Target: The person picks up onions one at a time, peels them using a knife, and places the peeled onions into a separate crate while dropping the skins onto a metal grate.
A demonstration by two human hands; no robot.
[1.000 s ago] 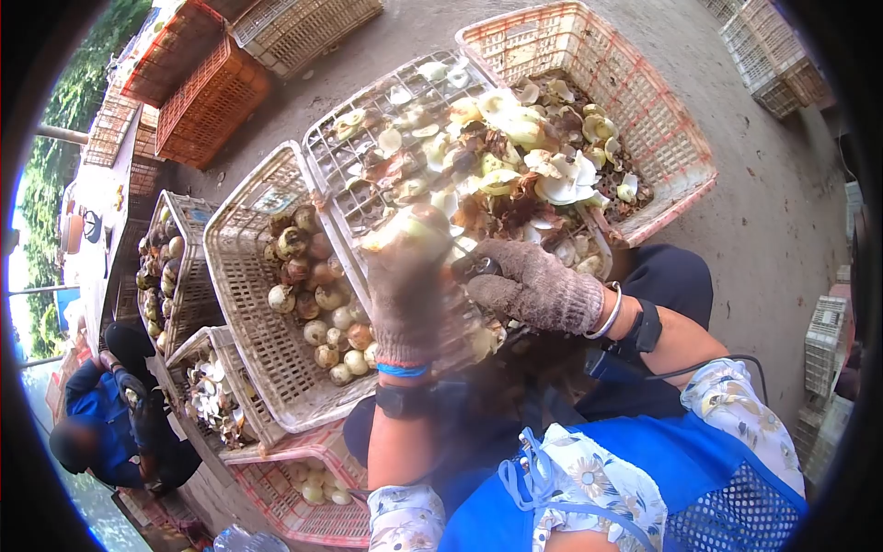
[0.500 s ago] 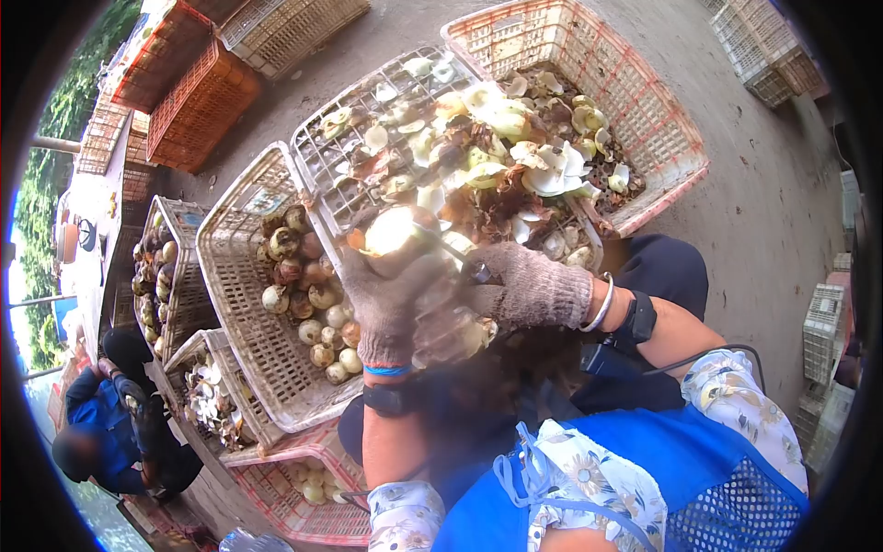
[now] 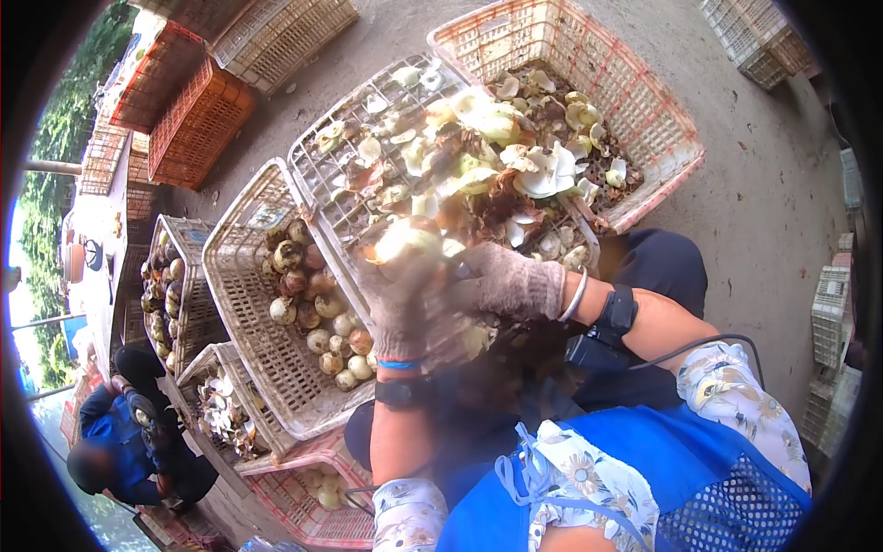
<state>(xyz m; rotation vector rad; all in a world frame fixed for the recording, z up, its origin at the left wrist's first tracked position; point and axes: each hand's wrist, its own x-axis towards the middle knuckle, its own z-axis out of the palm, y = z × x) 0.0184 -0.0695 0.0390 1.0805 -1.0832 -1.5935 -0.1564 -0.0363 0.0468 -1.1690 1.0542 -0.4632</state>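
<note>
My left hand (image 3: 400,308), in a brown knitted glove, is wrapped round a pale onion (image 3: 409,241). The onion is blurred by motion. Close beside it, my gloved right hand (image 3: 515,281) has its fingers curled; a small dark bit shows at its fingertips, but what it grips is too blurred to name. Both hands are at the near edge of a wire rack (image 3: 324,193) strewn with onion skins and cut pieces (image 3: 547,170). Under and behind the rack is a white and red basket (image 3: 635,101) with more scraps.
To the left, a large crate (image 3: 248,340) holds whole onions (image 3: 317,308). Further crates with onions (image 3: 189,239) and peelings (image 3: 221,354) stand beyond it. A person in blue (image 3: 115,442) sits at the lower left. An orange crate (image 3: 198,124) is at the upper left.
My right hand has moved left, closer to my left hand and the onion. The dark tool seen between them earlier is now mostly hidden. The whole view has shifted slightly.
</note>
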